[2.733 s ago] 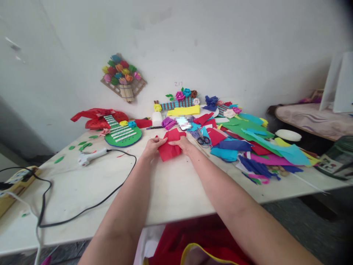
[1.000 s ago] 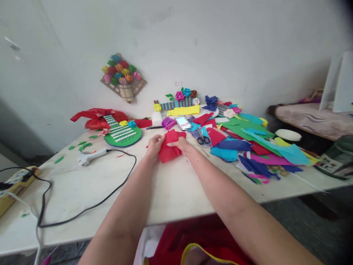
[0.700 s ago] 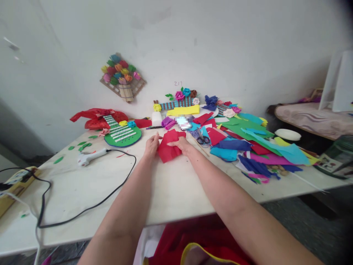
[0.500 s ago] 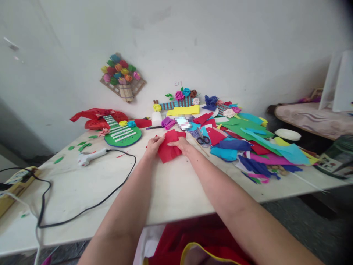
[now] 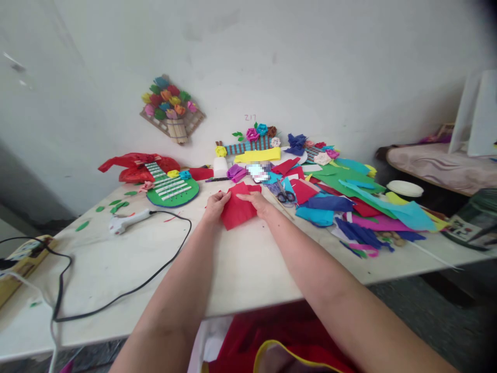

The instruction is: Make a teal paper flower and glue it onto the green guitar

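Between my hands is a piece of red crepe paper (image 5: 238, 211), held just over the white table (image 5: 248, 269). My left hand (image 5: 217, 205) pinches its left edge between thumb and fingers. At the right edge, my right hand (image 5: 256, 202) grips the paper with the thumb lying on top and the other fingers underneath, mostly hidden. Scissors with dark handles (image 5: 286, 197) lie to the right of my right hand. Behind the red paper sits a crumpled purple piece of paper (image 5: 236, 173).
A white glue gun (image 5: 128, 221) lies left, its black cord (image 5: 185, 243) looping over the table. Beyond it is a green guitar-shaped craft (image 5: 174, 192). Coloured paper sheets (image 5: 357, 207) heap up on the right. A yellow power strip (image 5: 27, 261) sits at the left edge.
My right thumb has shifted slightly on the red paper, which now looks flatter between my hands. My left hand stays nearly in place.
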A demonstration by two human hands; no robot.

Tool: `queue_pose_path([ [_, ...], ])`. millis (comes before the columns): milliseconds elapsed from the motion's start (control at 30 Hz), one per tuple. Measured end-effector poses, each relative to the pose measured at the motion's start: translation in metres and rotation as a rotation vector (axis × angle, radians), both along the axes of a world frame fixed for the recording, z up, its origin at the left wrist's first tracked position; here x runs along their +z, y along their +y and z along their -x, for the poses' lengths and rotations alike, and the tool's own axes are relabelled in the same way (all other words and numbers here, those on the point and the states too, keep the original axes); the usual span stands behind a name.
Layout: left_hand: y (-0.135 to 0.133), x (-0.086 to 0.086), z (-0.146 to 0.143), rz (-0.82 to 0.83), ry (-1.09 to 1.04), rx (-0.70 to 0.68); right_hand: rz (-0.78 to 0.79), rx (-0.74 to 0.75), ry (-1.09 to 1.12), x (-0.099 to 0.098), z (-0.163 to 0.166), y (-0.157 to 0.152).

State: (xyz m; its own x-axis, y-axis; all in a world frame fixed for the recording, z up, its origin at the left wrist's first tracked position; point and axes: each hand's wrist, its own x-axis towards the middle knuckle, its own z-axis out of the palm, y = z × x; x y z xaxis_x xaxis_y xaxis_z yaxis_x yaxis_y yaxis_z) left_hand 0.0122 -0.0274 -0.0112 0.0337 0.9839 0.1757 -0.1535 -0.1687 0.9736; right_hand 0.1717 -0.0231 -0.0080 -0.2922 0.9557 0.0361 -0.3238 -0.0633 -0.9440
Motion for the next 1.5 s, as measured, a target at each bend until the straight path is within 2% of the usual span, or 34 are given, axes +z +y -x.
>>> queue_pose_path([
  [133,-0.002,0.001,0.001,0.008,-0.038,0.009,-0.006,-0.048,-0.041,0.004,-0.006,-0.001],
  [300,-0.005,0.003,0.0,0.021,-0.055,0.014,-0.087,-0.11,-0.155,0.006,-0.009,-0.002],
  [600,0.001,-0.003,0.004,0.015,-0.058,0.009,-0.165,-0.193,-0.214,-0.001,-0.005,0.004],
  [1067,-0.004,0.002,0.001,0.058,-0.116,0.048,-0.154,-0.041,-0.086,-0.003,-0.002,0.002],
  [1500,-0.002,0.0,0.003,0.074,-0.105,0.036,-0.171,-0.088,-0.035,-0.006,0.0,0.007],
])
